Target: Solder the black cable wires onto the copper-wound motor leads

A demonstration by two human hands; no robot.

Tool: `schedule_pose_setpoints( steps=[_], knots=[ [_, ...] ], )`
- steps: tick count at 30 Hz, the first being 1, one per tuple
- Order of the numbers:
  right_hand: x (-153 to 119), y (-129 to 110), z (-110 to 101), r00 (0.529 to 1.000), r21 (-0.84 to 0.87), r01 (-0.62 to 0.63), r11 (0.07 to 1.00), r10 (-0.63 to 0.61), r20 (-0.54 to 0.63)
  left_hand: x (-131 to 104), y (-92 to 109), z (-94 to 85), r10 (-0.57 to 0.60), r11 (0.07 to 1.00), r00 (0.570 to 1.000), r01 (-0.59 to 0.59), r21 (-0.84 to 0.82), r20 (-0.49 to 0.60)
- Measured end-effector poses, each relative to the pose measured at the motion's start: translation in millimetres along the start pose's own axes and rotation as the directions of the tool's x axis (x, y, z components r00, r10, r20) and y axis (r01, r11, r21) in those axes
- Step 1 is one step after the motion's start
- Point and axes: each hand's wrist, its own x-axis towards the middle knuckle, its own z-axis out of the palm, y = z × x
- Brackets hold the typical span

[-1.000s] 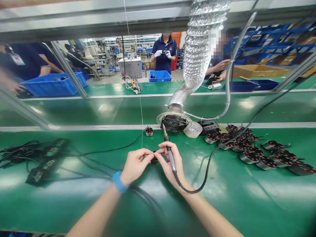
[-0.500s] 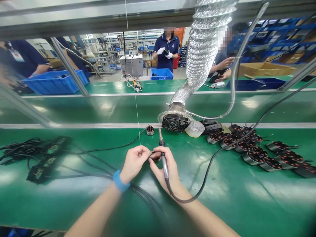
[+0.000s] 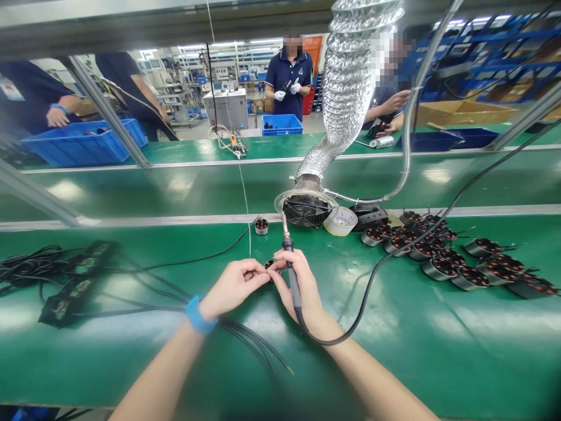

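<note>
My right hand (image 3: 300, 280) is closed around the grey handle of a soldering iron (image 3: 293, 286), whose metal tip points up and away toward the fan. My left hand (image 3: 236, 283), with a blue band at the wrist, is pinched, its fingertips meeting those of my right hand. Whatever lies between the left fingertips is too small to make out. Just behind the touching fingertips a round motor part (image 3: 270, 264) is partly hidden. Another small motor part with copper windings (image 3: 262, 226) stands farther back on the green table.
A fan (image 3: 307, 211) on a foil duct (image 3: 346, 88) hangs behind my hands. Several motor parts (image 3: 439, 267) sit at the right. Black cables with boards (image 3: 61, 307) lie left; a roll of tape (image 3: 340, 221) is beside the fan. People stand beyond the table.
The view has shifted slightly. My left and right fingertips have come together, and the motor part behind them is more covered. The person across the table has lowered a gloved hand.
</note>
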Motion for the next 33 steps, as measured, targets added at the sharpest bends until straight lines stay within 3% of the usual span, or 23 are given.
schedule_pose_setpoints(
  steps=[4,9,14,19,25,33],
  knots=[
    [-1,0,-3,1.0,-0.031,-0.019,0.999,0.019,0.02,1,2,-7.9,0.02,0.996,1.0,-0.021,0.085,0.016],
    [-3,4,-1,0.998,-0.063,0.007,0.998,-0.004,0.055,2,0,-4.3,-0.099,0.991,0.993,0.104,-0.083,0.067],
    [-5,9,-1,0.996,-0.102,0.02,0.995,-0.011,0.088,5,-13,10.8,-0.05,0.989,0.995,0.036,-0.146,-0.089],
    [4,4,-15,0.997,-0.118,-0.063,0.991,0.058,-0.048,6,-18,18.5,-0.089,0.99,0.962,0.056,-0.133,-0.26],
    [5,2,-31,0.963,0.078,-0.187,0.979,0.198,-0.183,7,-16,18.6,-0.125,0.979,0.95,0.071,-0.191,-0.288],
    [-7,5,-29,0.987,0.035,-0.1,0.994,0.104,-0.125,7,-22,20.2,-0.13,0.975,0.946,0.068,-0.209,-0.296]
  ],
)
